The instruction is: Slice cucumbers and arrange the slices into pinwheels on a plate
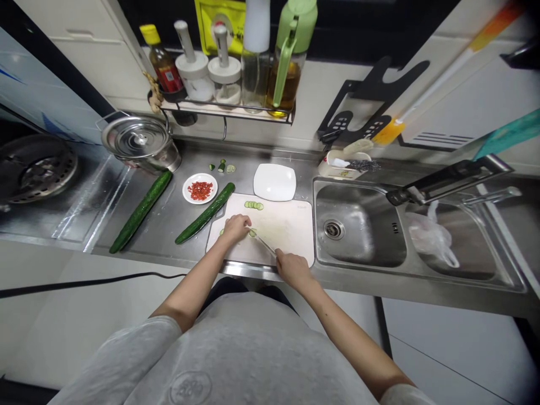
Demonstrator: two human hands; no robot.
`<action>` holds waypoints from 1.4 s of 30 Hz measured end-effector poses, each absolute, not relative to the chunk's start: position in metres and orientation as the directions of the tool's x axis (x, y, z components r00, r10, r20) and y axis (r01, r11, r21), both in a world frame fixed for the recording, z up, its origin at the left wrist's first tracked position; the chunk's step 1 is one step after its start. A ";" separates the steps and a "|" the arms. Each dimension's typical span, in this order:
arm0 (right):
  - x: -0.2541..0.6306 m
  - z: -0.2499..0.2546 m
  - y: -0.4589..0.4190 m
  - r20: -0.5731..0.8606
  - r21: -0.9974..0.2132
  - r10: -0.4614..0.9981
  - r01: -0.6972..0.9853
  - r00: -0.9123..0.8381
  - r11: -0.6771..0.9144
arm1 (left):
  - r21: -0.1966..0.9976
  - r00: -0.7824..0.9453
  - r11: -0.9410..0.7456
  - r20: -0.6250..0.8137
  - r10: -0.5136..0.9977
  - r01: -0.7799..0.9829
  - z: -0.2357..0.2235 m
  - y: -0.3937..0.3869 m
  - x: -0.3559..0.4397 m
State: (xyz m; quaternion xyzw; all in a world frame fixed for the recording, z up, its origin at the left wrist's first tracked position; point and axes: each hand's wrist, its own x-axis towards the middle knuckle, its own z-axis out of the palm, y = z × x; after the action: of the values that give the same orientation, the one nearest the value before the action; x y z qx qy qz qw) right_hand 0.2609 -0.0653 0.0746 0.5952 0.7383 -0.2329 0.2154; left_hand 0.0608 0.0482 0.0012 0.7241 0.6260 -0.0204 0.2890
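My right hand (294, 270) is closed round the handle of a knife (265, 244). Its blade slants up and left across a white cutting board (291, 236). Over the board's left part, my left hand (235, 228) has its fingers bent down on a piece of cucumber, mostly hidden beneath them. A bit of green shows on either side of that hand. The knife tip meets a cucumber slice (252, 232) beside the left fingertips. Farther up the board, several cucumber slices (253, 206) lie overlapping in a short row.
A whole cucumber (206, 214) touches the board's left side; another cucumber (141, 211) lies farther left. Behind are a plate of chopped red pieces (185, 193), cucumber scraps (221, 166), a white plate (275, 181) and a steel pot (169, 153). A double sink (363, 256) is right.
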 end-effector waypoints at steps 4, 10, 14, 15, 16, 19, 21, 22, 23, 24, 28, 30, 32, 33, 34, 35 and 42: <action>0.258 0.079 -0.064 -0.605 -0.072 0.773 0.981 -0.188 0.182 | 0.390 0.216 -0.045 -0.406 0.888 0.920 0.002 0.049 0.061; 0.256 0.076 -0.063 -0.616 -0.051 0.768 0.982 -0.176 0.185 | 0.418 0.270 -0.095 -0.383 0.883 0.904 0.001 0.047 0.062; 0.257 0.073 -0.061 -0.617 -0.038 0.767 0.980 -0.175 0.193 | 0.446 0.309 -0.116 -0.387 0.869 0.887 0.000 0.047 0.062; 0.257 0.073 -0.060 -0.620 -0.037 0.765 0.980 -0.177 0.197 | 0.450 0.311 -0.116 -0.390 0.867 0.886 0.000 0.048 0.062; 0.257 0.073 -0.059 -0.623 -0.038 0.762 0.979 -0.180 0.200 | 0.452 0.313 -0.116 -0.392 0.865 0.885 0.000 0.048 0.062; 0.258 0.073 -0.056 -0.634 -0.047 0.749 0.976 -0.193 0.211 | 0.451 0.316 -0.117 -0.395 0.863 0.885 0.001 0.048 0.062; 0.259 0.073 -0.054 -0.645 -0.056 0.736 0.974 -0.204 0.220 | 0.446 0.318 -0.121 -0.398 0.861 0.887 0.002 0.048 0.062; 0.260 0.072 -0.052 -0.650 -0.061 0.731 0.973 -0.208 0.224 | 0.443 0.319 -0.124 -0.399 0.860 0.888 0.002 0.049 0.062; 0.261 0.071 -0.052 -0.652 -0.065 0.728 0.972 -0.214 0.228 | 0.439 0.320 -0.127 -0.400 0.859 0.890 0.002 0.049 0.062; 0.262 0.071 -0.051 -0.653 -0.068 0.725 0.970 -0.218 0.232 | 0.434 0.320 -0.130 -0.401 0.858 0.892 0.003 0.049 0.062; 0.268 0.068 -0.053 -0.655 -0.066 0.723 0.970 -0.220 0.235 | 0.424 0.319 -0.135 -0.401 0.858 0.896 0.004 0.048 0.063; 0.270 0.068 -0.055 -0.662 -0.068 0.717 0.970 -0.218 0.233 | 0.423 0.316 -0.131 -0.404 0.858 0.896 0.005 0.048 0.064; 0.272 0.069 -0.057 -0.673 -0.071 0.707 0.971 -0.217 0.230 | 0.423 0.313 -0.126 -0.408 0.857 0.897 0.006 0.048 0.064; 0.273 0.070 -0.058 -0.678 -0.075 0.702 0.971 -0.217 0.228 | 0.423 0.311 -0.124 -0.410 0.857 0.898 0.006 0.048 0.064; 0.274 0.070 -0.059 -0.682 -0.078 0.699 0.971 -0.217 0.225 | 0.423 0.310 -0.121 -0.412 0.857 0.898 0.007 0.047 0.064; 0.275 0.070 -0.059 -0.683 -0.083 0.697 0.972 -0.217 0.221 | 0.424 0.308 -0.118 -0.414 0.856 0.898 0.008 0.047 0.065; 0.281 0.068 -0.068 -0.672 -0.102 0.711 0.977 -0.206 0.187 | 0.377 0.279 -0.127 -0.382 0.881 0.917 0.014 0.037 0.069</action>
State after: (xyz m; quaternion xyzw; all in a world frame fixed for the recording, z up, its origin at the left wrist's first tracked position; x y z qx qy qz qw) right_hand 0.2812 -0.0682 0.0684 0.5786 0.7292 -0.2674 0.2489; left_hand 0.0687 0.0369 0.0136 0.7500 0.5996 -0.0326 0.2775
